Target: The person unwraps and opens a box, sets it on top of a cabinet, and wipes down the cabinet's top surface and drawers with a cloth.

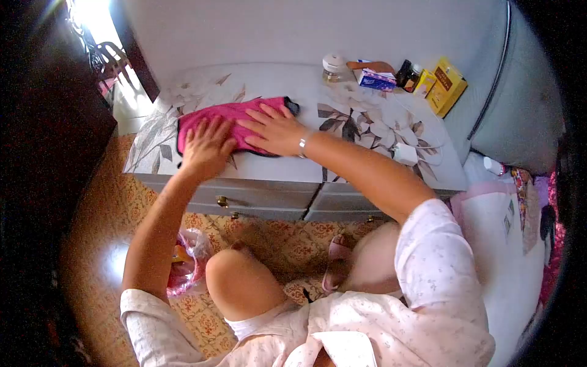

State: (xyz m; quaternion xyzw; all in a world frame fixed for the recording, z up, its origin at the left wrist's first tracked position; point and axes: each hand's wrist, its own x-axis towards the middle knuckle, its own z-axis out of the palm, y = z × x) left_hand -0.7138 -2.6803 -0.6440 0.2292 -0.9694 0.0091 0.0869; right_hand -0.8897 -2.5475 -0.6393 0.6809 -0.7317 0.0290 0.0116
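Observation:
A pink cloth item [220, 110] with black edging lies flat on the floral-patterned top of a dresser [293, 170]. My left hand [210, 147] rests palm down on its left part, fingers spread. Across its right part lies my right hand [275, 129], also flat with the fingers apart, a silver-coloured band on the wrist. Neither hand grips the cloth. What kind of article it is, I cannot tell.
Along the dresser's back stand a white-lidded jar [333, 68], a blue-purple box [376, 80], small dark bottles [411, 77] and a yellow box [447, 88]. A white charger [405, 154] sits at the right. On the floor is a plastic bag [191, 263].

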